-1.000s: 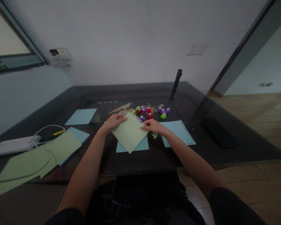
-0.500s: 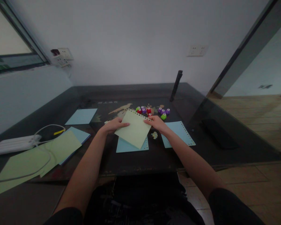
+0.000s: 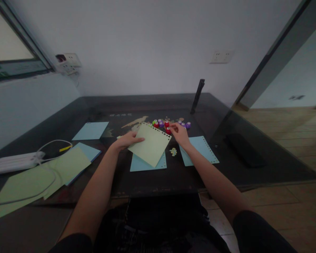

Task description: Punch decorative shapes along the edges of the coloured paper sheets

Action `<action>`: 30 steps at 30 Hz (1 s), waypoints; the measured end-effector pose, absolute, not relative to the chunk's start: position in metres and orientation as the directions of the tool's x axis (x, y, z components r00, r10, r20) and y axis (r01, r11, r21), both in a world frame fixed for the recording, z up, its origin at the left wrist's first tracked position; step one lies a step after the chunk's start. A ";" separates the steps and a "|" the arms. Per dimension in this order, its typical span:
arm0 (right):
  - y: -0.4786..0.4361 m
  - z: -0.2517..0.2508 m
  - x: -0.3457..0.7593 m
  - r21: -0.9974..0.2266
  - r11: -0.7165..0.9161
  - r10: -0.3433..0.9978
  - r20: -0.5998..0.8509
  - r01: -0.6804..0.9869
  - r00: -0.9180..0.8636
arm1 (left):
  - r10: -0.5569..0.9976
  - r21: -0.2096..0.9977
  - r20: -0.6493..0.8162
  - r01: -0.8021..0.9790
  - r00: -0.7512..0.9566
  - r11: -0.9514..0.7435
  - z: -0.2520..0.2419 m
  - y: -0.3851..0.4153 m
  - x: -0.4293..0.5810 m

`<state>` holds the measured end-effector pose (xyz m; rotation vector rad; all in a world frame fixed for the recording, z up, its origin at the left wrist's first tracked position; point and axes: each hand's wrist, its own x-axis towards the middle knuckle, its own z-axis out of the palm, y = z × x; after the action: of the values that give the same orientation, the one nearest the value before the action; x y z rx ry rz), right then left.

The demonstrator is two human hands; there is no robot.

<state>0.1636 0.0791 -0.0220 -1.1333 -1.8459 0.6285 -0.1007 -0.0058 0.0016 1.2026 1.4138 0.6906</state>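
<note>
While in left hand [image 3: 126, 140], sheet [image 3: 151, 144].

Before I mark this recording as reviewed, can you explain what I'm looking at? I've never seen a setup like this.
There is no robot here: one person works with a bare left hand and right hand. Every picture comes from a single camera worn on the head, looking forward and down. The left hand holds a pale green sheet with holes along one edge. The right hand's fingertips are at some small coloured pieces; whether they grip one is unclear. On the dark table lie blue sheets, one partly hidden by the held sheet, and more green sheets at the left.
</note>
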 end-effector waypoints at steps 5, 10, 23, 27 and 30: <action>0.075 -0.027 0.163 -0.514 0.454 0.884 0.364 0.728 -0.293 | 0.923 0.891 -0.368 0.325 0.113 0.315 -0.002 -0.004 -0.103; 0.072 -0.027 0.161 -0.392 0.455 0.890 0.241 0.800 -0.387 | 0.924 0.899 -0.361 0.312 0.130 0.307 -0.002 -0.003 -0.101; 0.071 -0.030 0.158 -0.317 0.467 0.877 0.286 0.826 -0.386 | 0.928 0.883 -0.349 0.378 0.128 0.280 -0.001 -0.004 -0.099; 0.074 -0.031 0.159 -0.297 0.469 0.876 0.280 0.832 -0.393 | 0.929 0.909 -0.345 0.295 0.132 0.296 -0.001 -0.005 -0.098; 0.076 -0.028 0.160 -0.463 0.455 0.886 0.323 0.761 -0.333 | 0.945 0.919 -0.314 0.282 0.097 0.276 -0.003 -0.002 -0.100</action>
<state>0.1597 0.0757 -0.0284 -1.3711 -2.1761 0.3093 -0.0996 -0.0023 -0.0032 1.2281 1.4206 0.7421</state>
